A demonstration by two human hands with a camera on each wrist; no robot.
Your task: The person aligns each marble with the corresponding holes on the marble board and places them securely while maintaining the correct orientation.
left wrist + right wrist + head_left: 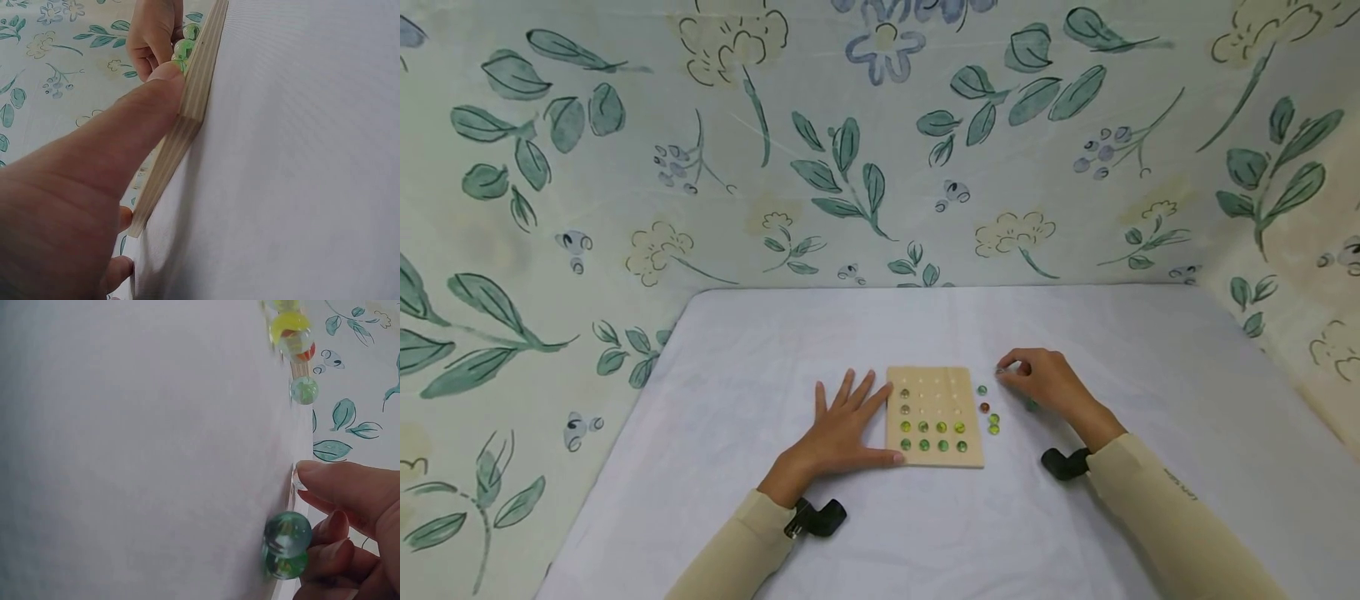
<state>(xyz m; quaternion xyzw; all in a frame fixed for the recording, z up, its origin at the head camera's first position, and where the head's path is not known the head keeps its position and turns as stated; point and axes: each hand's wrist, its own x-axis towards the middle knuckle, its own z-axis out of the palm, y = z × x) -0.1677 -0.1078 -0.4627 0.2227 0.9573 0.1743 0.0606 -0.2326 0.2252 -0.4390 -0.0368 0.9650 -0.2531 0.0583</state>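
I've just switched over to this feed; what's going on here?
A person is setting marbles on a board. The left hand spreads along its left side, while the right hand pinches what looks like a clear marble just off its right side. The two near rows hold four green marbles and four yellow marbles; two clear ones start the next rows. Several loose marbles lie to the right, so the board is only partly filled.

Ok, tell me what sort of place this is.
Likely a makeshift recording corner: a white-covered table, a floral backdrop behind and beside it, and a black wrist camera on each arm.
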